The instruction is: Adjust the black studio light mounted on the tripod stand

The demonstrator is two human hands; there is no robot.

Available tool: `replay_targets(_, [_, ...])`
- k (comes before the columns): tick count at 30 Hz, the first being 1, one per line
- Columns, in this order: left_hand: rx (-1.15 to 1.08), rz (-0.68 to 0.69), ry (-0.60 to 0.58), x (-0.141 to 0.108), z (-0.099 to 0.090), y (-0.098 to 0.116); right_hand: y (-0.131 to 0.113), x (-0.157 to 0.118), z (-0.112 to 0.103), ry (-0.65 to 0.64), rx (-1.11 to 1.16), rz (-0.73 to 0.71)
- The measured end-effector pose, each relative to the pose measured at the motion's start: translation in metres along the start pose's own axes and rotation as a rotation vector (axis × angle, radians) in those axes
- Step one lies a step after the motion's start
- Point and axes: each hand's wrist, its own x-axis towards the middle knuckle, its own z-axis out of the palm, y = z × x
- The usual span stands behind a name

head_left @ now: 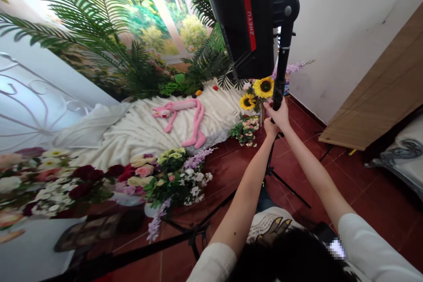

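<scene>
A black studio light [246, 26] with a red stripe marked ZHEYU tops a black light stand [283, 59] in front of me. My right hand [280, 113] is closed round the stand's pole below the lamp. Just beneath it, my left hand [271, 128] also grips the pole, its fingers partly hidden. The stand's legs spread on the floor under my arms. Close behind the hands are yellow sunflowers [264, 87] and a smaller bunch of pink and white flowers [246, 130].
A pink plush panther [183, 105] lies on a cream blanket [132, 125]. Artificial flowers [178, 172] crowd its front, palm fronds [112, 13] its back. Another black tripod [198, 229] stands at lower left. On the right, a brown board [373, 83] leans near the wall above red floor tiles [350, 189].
</scene>
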Motion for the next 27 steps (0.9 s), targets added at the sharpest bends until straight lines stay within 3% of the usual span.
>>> replay_targets(4, [0.092, 0.036, 0.016, 0.003, 0.0, -0.007, -0.004, 0.023, 0.012, 0.054, 0.029, -0.065])
replay_targets(8, [0.039, 0.017, -0.09, 0.006, -0.004, -0.008, -0.005, 0.03, 0.01, 0.111, 0.094, -0.044])
replay_targets(13, [0.008, 0.046, -0.14, -0.008, -0.016, -0.003, 0.003, 0.03, 0.004, -0.085, 0.192, 0.028])
replay_targets(17, [0.017, 0.048, -0.143, -0.02, -0.022, -0.011, 0.019, 0.02, 0.003, -0.174, 0.207, 0.087])
replay_targets(22, [-0.018, 0.024, -0.189, -0.02, -0.023, -0.027, 0.037, -0.001, 0.003, -0.063, 0.103, 0.05])
replay_targets(27, [0.004, 0.021, -0.159, -0.015, -0.023, -0.034, 0.044, -0.024, 0.001, -0.061, 0.036, 0.062])
